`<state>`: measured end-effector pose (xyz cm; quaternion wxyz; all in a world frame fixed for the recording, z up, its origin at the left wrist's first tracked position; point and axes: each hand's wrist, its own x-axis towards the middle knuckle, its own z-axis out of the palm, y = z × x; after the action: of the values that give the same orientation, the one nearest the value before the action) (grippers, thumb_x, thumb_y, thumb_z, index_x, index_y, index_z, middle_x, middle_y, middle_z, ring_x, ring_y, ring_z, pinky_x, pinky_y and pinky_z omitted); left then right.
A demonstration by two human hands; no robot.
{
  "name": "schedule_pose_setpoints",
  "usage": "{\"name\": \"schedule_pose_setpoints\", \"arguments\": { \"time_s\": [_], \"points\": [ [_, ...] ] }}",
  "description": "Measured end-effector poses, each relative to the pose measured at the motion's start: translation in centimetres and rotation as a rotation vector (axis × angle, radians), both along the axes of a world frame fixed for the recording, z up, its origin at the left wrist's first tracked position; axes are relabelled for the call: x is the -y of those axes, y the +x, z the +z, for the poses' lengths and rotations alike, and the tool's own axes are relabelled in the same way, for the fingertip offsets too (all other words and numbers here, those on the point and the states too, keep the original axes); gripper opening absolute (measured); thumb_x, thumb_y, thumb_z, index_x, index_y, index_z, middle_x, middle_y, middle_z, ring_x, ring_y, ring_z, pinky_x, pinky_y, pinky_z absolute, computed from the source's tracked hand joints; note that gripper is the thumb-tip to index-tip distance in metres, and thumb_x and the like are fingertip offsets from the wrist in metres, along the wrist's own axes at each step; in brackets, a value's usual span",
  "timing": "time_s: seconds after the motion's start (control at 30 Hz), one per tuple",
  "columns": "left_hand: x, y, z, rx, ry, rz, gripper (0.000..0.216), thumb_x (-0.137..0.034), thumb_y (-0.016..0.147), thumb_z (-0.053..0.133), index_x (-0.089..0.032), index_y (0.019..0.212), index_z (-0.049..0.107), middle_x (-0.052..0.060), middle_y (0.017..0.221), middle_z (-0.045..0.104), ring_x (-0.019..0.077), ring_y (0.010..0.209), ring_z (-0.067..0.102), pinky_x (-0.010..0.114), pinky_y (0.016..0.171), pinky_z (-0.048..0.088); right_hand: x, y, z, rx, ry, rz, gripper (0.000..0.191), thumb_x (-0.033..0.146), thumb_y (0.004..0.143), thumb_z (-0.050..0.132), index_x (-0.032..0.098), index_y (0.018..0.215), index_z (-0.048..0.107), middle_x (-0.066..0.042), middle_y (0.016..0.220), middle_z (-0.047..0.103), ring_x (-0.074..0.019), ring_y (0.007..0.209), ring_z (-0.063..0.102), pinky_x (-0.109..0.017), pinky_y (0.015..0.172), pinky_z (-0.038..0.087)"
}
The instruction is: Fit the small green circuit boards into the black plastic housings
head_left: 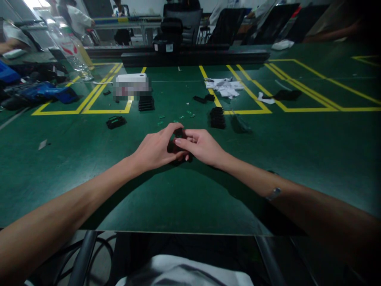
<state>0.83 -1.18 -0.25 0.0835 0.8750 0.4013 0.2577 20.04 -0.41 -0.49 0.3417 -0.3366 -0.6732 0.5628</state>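
Note:
My left hand (156,149) and my right hand (201,147) meet at the middle of the green table (190,198). Between them they grip a small black plastic part (177,140), with the fingers of both curled round it. Most of the part is hidden by my fingers. Just beyond my hands stands a stack of similar black parts (217,117). A second stack (146,103) lies farther left, and a single black part (116,121) lies flat to the left. Tiny green bits (175,117) are scattered between the stacks.
A white box (131,85) sits at the back left beside blue tools (44,93) and a clear plastic bottle (71,51). White paper scraps (226,87) lie at the back right. Yellow lines (238,89) mark the table. Black chairs and other people are beyond the far edge.

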Motion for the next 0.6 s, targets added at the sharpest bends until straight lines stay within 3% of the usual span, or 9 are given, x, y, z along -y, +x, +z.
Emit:
{"name": "schedule_pose_setpoints", "arguments": {
  "time_s": [0.17, 0.6],
  "points": [
    [-0.34, -0.27, -0.01, -0.030, 0.087, -0.037, 0.077, -0.042, 0.083, 0.074, -0.021, 0.147, 0.037, 0.012, 0.137, 0.060, 0.0294, 0.120, 0.064, 0.039, 0.090, 0.057, 0.06, 0.00, 0.06, 0.009, -0.022, 0.003, 0.024, 0.037, 0.092, 0.066, 0.014, 0.086, 0.062, -0.004, 0.070, 0.069, -0.0134, 0.057, 0.066, -0.021, 0.046, 0.053],
    [-1.01, -0.41, -0.13, 0.003, 0.091, -0.128, 0.081, -0.043, 0.083, 0.076, -0.017, 0.149, 0.037, 0.013, 0.136, 0.061, 0.0284, 0.119, 0.063, 0.042, 0.100, 0.053, 0.16, -0.16, 0.15, 0.021, -0.023, 0.003, 0.027, 0.039, 0.093, 0.064, 0.014, 0.082, 0.062, 0.000, 0.063, 0.066, -0.0119, 0.051, 0.063, -0.020, 0.043, 0.051]
  ]
}}
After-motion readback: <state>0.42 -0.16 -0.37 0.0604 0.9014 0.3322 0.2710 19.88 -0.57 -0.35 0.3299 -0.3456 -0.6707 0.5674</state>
